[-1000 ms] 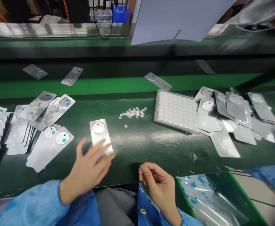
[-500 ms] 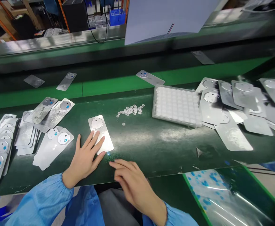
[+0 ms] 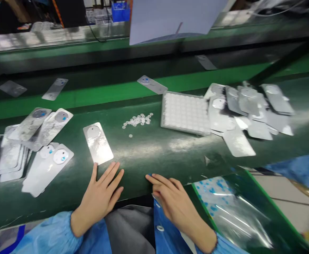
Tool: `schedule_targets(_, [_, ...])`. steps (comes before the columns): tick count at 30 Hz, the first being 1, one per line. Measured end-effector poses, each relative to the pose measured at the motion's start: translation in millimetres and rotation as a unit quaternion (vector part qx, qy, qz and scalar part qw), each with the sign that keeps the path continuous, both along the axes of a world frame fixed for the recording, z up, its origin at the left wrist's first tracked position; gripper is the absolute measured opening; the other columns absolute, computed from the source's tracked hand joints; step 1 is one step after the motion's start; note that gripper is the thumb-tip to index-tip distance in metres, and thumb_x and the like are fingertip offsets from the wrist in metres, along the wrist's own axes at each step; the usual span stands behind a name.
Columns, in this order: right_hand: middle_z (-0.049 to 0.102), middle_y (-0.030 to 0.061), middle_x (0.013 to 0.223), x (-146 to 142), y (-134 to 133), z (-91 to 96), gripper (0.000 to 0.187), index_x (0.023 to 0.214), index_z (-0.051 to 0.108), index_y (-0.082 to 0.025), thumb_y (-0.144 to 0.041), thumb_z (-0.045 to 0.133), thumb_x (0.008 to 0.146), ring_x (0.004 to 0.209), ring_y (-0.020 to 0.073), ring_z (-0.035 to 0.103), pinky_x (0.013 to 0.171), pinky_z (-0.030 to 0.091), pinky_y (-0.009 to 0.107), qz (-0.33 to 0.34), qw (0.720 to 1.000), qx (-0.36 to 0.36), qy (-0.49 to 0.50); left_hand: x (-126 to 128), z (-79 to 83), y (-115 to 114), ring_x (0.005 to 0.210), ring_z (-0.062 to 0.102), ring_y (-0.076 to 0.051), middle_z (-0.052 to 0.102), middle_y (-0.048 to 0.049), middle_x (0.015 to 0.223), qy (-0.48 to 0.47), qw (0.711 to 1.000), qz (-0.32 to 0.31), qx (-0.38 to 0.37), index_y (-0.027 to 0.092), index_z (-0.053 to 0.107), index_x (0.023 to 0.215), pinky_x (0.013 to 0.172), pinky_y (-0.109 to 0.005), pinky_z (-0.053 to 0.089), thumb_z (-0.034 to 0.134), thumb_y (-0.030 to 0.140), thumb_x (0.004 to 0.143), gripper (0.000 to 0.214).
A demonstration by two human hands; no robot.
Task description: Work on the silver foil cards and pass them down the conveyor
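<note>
My left hand (image 3: 98, 197) lies on the green work surface with fingers spread. Its index fingertip is at the lower edge of a flat silver card (image 3: 98, 143), which has a round disc near its top. My right hand (image 3: 174, 199) is at the front edge of the surface, its fingers drawn together. A small blue piece (image 3: 149, 174) shows at its index fingertip; the thumb's hold on it is hidden. Beyond the card, several small clear round discs (image 3: 141, 120) lie in a loose heap, with a single disc (image 3: 130, 135) apart.
Overlapping silver cards marked with blue (image 3: 48, 169) lie at the left. A tray of white round pieces (image 3: 184, 113) stands right of centre, beside a pile of cards (image 3: 239, 141). At the front right lies a clear plastic bag (image 3: 239, 215) with blue pieces. More cards (image 3: 152, 84) lie along the back.
The view has shifted, so the scene sits further left. My left hand has slid off the card towards me. My right hand has moved right, and the blue piece is now at its fingertip.
</note>
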State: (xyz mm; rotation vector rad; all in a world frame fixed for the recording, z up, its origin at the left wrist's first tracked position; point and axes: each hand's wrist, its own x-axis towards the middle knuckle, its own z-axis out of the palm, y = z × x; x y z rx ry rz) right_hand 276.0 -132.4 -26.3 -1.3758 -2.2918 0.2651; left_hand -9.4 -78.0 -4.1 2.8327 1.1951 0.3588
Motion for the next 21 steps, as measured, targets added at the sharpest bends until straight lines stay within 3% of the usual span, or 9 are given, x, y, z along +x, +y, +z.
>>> schedule_targets(3, [0.074, 0.0115, 0.126, 73.7, -20.0, -8.9, 0.022, 0.095, 0.056, -0.023, -0.026, 0.04, 0.109, 0.117, 0.0242, 0.069, 0.087, 0.05, 0.04, -0.15, 0.984, -0.033, 0.089, 27.4, -7.9, -15.6, 0.148, 0.044, -0.033, 0.042, -0.0167, 0.161, -0.003, 1.0, -0.027, 0.009, 0.008, 0.046, 0.153, 0.129, -0.05, -0.01, 0.051, 0.034, 0.103, 0.056])
schedule_targets(5, [0.078, 0.0135, 0.108, 123.4, -43.3, -11.7, 0.032, 0.088, 0.055, -0.024, -0.046, 0.042, 0.108, 0.096, 0.0251, 0.075, 0.073, 0.054, 0.037, -0.308, 0.928, -0.078, 0.195, 41.4, -13.9, -17.8, 0.148, 0.043, -0.035, 0.039, -0.0177, 0.162, -0.025, 0.999, -0.042, 0.015, 0.009, 0.042, 0.156, 0.13, -0.051, -0.006, 0.051, 0.038, 0.103, 0.061])
schedule_targets(7, [0.076, 0.0104, 0.081, 159.5, -68.4, -11.4, 0.046, 0.078, 0.055, -0.024, -0.065, 0.052, 0.098, 0.069, 0.0241, 0.072, 0.056, 0.05, 0.033, -0.425, 0.86, -0.106, 0.262, 47.8, -17.7, -13.3, 0.147, 0.044, -0.036, 0.041, -0.016, 0.162, -0.06, 0.995, -0.074, 0.015, 0.013, 0.042, 0.157, 0.13, -0.053, 0.002, 0.051, 0.04, 0.103, 0.061])
schedule_targets(10, [0.062, 0.004, 0.056, 177.8, -92.0, -9.8, 0.06, 0.064, 0.056, -0.022, -0.079, 0.072, 0.073, 0.049, 0.0196, 0.059, 0.046, 0.04, 0.029, -0.497, 0.816, -0.092, 0.281, 41.6, -16.5, 2.9, 0.136, 0.057, -0.032, 0.057, -0.0076, 0.152, -0.138, 0.98, -0.143, -0.027, 0.024, 0.05, 0.152, 0.128, -0.052, 0.023, 0.054, 0.038, 0.102, 0.052])
schedule_targets(12, [0.056, 0.0013, 0.052, 168.8, -93.1, -8.6, 0.064, 0.062, 0.057, -0.02, -0.082, 0.075, 0.066, 0.044, 0.0156, 0.051, 0.042, 0.036, 0.027, -0.521, 0.79, -0.078, 0.314, 33.3, -10.4, 14.8, 0.122, 0.067, -0.029, 0.068, -0.0038, 0.139, -0.211, 0.968, -0.114, -0.07, 0.028, 0.058, 0.142, 0.118, -0.049, 0.041, 0.057, 0.036, 0.101, 0.041])
schedule_targets(15, [0.05, -0.0029, 0.052, 130.9, -76.2, -4.4, 0.062, 0.069, 0.059, -0.019, -0.08, 0.07, 0.073, 0.041, 0.0107, 0.04, 0.039, 0.029, 0.024, -0.516, 0.754, -0.084, 0.398, 34.3, 4.8, 22.9, 0.099, 0.074, -0.027, 0.077, -0.0007, 0.115, -0.309, 0.943, -0.024, -0.123, 0.031, 0.071, 0.118, 0.094, -0.043, 0.057, 0.065, 0.033, 0.097, 0.022])
schedule_targets(17, [0.048, -0.0038, 0.054, 93.9, -57.5, 1.0, 0.058, 0.072, 0.057, -0.02, -0.076, 0.068, 0.08, 0.041, 0.0097, 0.039, 0.038, 0.029, 0.023, -0.482, 0.737, -0.112, 0.46, 49.7, 15.8, 19.0, 0.086, 0.075, -0.024, 0.079, 0.0017, 0.102, -0.354, 0.922, -0.032, -0.156, 0.032, 0.075, 0.109, 0.083, -0.039, 0.061, 0.07, 0.029, 0.095, 0.015])
schedule_targets(21, [0.046, -0.0043, 0.053, 15.7, -22.0, 16.1, 0.052, 0.071, 0.055, -0.02, -0.068, 0.067, 0.087, 0.043, 0.0089, 0.04, 0.039, 0.033, 0.021, -0.384, 0.708, -0.177, 0.566, 94.1, 26.7, 5.1, 0.079, 0.076, -0.023, 0.081, -0.0006, 0.099, -0.421, 0.874, -0.071, -0.233, 0.031, 0.077, 0.117, 0.074, -0.035, 0.063, 0.074, 0.026, 0.094, 0.024])
